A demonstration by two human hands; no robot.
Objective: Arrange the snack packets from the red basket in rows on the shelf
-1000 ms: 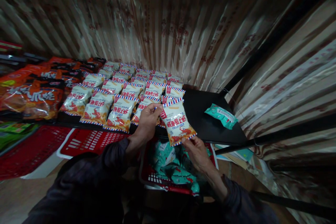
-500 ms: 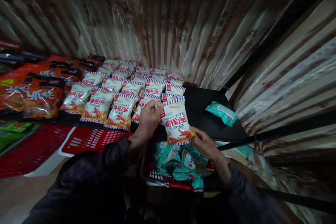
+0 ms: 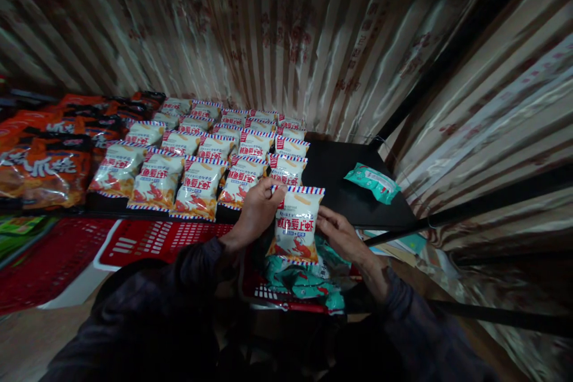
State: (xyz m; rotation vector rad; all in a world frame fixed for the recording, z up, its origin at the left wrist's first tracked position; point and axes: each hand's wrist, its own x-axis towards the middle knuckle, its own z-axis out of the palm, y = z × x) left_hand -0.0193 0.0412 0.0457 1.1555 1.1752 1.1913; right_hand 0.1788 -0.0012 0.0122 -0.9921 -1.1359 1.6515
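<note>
A white snack bag [image 3: 296, 228] with red lettering and striped edges hangs upright above the basket. My left hand [image 3: 260, 210] pinches its top left corner. At the bag's right edge is my right hand [image 3: 344, 237], its fingers bent against the bag's side; whether they grip it is hard to see. Rows of matching white bags [image 3: 197, 186] stand on the black shelf [image 3: 347, 209] behind and to the left. Below the held bag, a red basket [image 3: 308, 308] holds several teal bags [image 3: 298, 282].
One teal bag [image 3: 372, 183] lies on the shelf's right part. Orange bags [image 3: 56, 170] stand at the left. Red baskets [image 3: 163, 242] sit below the shelf edge. A black post [image 3: 447, 62] rises at the right, before pleated curtains [image 3: 286, 42].
The held bag has come down a little and turned more upright. My right hand has moved up along its right edge from the lower corner. The view has shifted slightly.
</note>
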